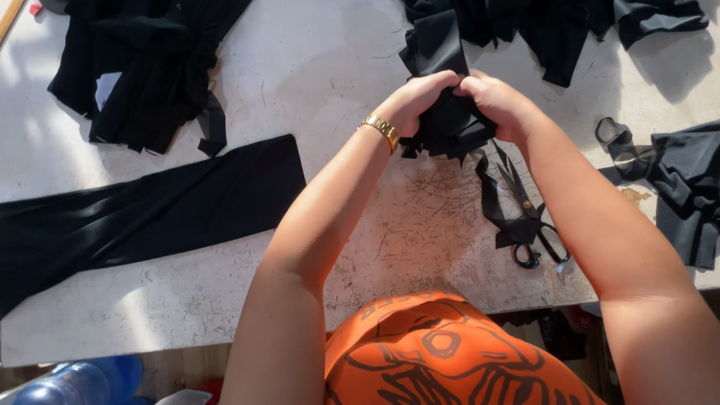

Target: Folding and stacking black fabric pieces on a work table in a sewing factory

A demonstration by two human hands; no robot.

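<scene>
Both hands meet over the middle of a worn white table (315, 67). My left hand (416, 97), with a gold watch on the wrist, and my right hand (499, 101) are both closed on a bundle of black fabric pieces (450, 127) held just above the tabletop. Ragged ends of the bundle hang down between the wrists. Black-handled scissors (529, 217) lie on the table under my right forearm, on a black strip.
A long black fabric panel (142, 214) lies flat at left. Heaps of black cloth sit at back left (150, 67), back right (555, 22) and the right edge (686, 187). A blue plastic bottle (75, 382) lies below the table's front edge.
</scene>
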